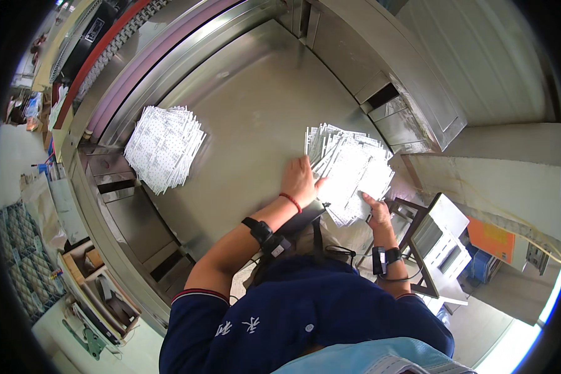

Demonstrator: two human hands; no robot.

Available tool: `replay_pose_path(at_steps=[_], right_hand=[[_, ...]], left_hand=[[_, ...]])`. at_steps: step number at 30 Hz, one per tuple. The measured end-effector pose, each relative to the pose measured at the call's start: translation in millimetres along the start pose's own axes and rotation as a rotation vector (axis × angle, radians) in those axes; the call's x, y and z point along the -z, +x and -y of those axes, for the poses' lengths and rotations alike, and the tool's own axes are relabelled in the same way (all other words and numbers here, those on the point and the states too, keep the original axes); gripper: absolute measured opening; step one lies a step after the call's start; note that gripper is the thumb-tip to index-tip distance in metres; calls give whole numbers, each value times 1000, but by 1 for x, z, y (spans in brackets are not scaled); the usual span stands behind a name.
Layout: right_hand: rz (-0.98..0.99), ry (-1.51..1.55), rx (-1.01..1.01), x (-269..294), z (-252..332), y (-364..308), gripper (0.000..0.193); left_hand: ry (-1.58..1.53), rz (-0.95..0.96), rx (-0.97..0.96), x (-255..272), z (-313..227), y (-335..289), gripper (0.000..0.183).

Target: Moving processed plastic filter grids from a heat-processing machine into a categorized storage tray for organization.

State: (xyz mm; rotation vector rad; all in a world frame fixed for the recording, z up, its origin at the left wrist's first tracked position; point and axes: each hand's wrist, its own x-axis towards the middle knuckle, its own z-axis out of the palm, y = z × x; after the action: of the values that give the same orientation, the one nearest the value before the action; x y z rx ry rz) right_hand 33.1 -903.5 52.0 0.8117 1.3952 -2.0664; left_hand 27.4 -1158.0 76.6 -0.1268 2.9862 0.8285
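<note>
A loose, uneven stack of printed paper sheets (pixel 352 171) lies at the right front of a metal table, with its near part reaching past the table's edge toward me. My left hand (pixel 300 184) is closed at its left edge, fingertips against the sheet ends and thumb near the front. At the near right corner, my right hand (pixel 379 212) grips the same stack, thumb on top and the other fingers hidden beneath. A second fanned-out pile of printed sheets (pixel 165 148) rests on the left side of the table, apart from both hands.
The steel table (pixel 249 106) has raised metal frames along its sides. A long pink roller (pixel 149 56) runs along the far left, beside a red bar (pixel 100 62). To my right stand a dark-framed stool (pixel 427 243) and an orange panel (pixel 491 240). Wooden boxes (pixel 103 287) sit at lower left.
</note>
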Motion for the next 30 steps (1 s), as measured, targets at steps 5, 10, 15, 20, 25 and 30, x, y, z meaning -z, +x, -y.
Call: replay_pose_path(at_steps=[5,10,15,20,25,30], right_hand=[[18,-6,85,17,-16,13,53],[80,94,96,20,-12,17,59],[128,11,251,-5,6,-5,58],[238,-431,574,-59,55,-29,36],[556,-729,885,-108,58,-11,47],[652,-963,933,-126,41,7,43]], left_hand=[[-13,-51,132,-6,-5,32,74],[-345,-8,148,-21,-8,53,85],[-653,102,283,-6,-3,49,94],[-1226,-198,24,42,11,23,83],[-1075,-440,-133,70,56,-37,80],[-1005,-590,-104,51,88,-62,78]])
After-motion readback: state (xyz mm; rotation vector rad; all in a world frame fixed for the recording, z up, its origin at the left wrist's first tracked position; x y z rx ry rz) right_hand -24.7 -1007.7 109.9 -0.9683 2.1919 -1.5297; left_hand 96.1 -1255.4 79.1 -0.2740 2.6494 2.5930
